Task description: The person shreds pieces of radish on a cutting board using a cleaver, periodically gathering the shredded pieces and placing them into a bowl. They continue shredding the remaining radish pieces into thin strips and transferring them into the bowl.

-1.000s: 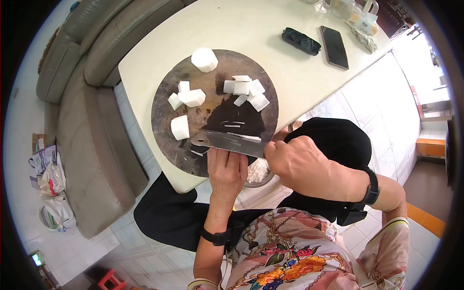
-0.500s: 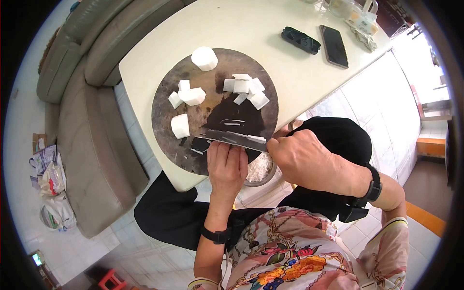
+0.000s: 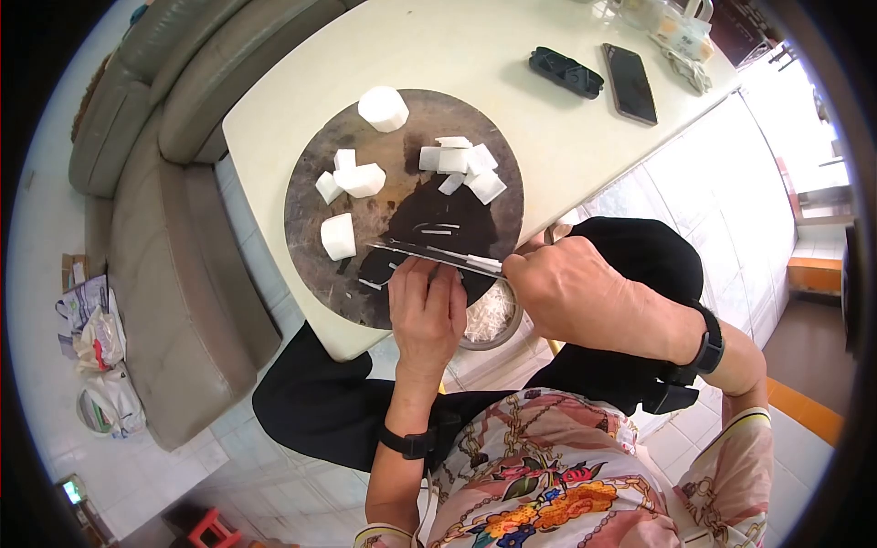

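My right hand [image 3: 562, 285] grips the handle of a kitchen knife [image 3: 429, 250], its blade lying across the near part of a round dark cutting board [image 3: 306, 187]. Curled fingertips of my left hand [image 3: 426, 310] press down right beside the blade; what lies beneath them is mostly hidden. Thin white strips [image 3: 438, 227] rest on the board and against the blade. Chunks of peeled white radish, apparently daikon, sit at the left [image 3: 338, 237] and far side [image 3: 383, 109] of the board. A pile of flat radish slices [image 3: 454, 161] lies to the right.
Below the table edge, a bowl [image 3: 513, 327] holds white shreds. Farther back on the pale table [image 3: 438, 55] are a black case-like object [image 3: 565, 72] and a phone [image 3: 629, 83]. A grey sofa [image 3: 174, 274] stands to the left, bags [image 3: 100, 338] on the floor beyond.
The knife blade has tilted slightly between the frames, and my hands have shifted only a little. The radish pieces keep their places on the board.
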The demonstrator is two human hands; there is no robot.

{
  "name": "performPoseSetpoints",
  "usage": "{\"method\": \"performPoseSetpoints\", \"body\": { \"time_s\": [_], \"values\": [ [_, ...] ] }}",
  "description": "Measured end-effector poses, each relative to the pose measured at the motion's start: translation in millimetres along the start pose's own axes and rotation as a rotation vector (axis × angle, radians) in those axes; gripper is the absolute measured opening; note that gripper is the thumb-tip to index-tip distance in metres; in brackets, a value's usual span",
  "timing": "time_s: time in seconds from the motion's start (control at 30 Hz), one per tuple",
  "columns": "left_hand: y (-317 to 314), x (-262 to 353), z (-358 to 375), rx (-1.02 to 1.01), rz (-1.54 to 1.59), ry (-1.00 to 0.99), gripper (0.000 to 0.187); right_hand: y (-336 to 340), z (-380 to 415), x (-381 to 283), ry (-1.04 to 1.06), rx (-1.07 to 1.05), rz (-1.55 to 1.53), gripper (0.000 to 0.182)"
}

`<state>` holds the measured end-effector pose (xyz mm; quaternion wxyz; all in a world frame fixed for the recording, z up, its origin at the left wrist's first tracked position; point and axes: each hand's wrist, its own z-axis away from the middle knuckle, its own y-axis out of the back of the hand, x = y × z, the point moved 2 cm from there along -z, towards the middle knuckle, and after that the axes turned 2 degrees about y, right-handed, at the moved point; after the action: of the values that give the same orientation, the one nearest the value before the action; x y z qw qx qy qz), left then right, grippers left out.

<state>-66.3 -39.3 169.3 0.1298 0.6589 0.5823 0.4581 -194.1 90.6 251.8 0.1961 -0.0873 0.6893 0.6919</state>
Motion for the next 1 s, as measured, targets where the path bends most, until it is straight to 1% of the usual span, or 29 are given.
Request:
{"method": "performPoseSetpoints", "body": {
  "time_s": [0.13, 0.27, 0.43, 0.53, 0.67, 0.83, 1.0],
  "values": [
    [-1.6, -1.0, -0.3, 0.016, -0.008, -0.021, 0.021, -4.0, -4.9, 7.4, 0.022, 0.018, -0.023, 0.011],
    [-3.0, -1.1, 0.2, 0.037, -0.005, -0.022, 0.022, -1.9, -16.5, -1.1, 0.051, 0.054, -0.061, 0.012],
    [3.0, 1.8, -0.7, 0.088, 0.002, 0.022, 0.023, -8.8, -20.9, 5.1, 0.013, 0.165, -0.049, 0.011],
    [1.7, 2.7, -2.7, 0.088, 0.008, 0.008, 0.022, -5.9, -15.7, 7.2, -0.032, 0.124, -0.070, 0.011],
    [-0.9, 0.3, -1.3, 0.145, 0.051, 0.053, 0.019, -3.2, -8.1, 1.9, -0.039, 0.075, -0.104, 0.012],
    [-1.6, -1.1, 0.3, 0.144, 0.073, 0.070, 0.018, 0.2, -0.2, -4.1, -0.020, 0.074, -0.001, 0.012],
    [-1.4, -0.8, -0.1, 0.141, 0.049, 0.041, 0.017, -6.2, 1.8, -5.0, -0.011, 0.058, 0.001, 0.013]
  ]
}}
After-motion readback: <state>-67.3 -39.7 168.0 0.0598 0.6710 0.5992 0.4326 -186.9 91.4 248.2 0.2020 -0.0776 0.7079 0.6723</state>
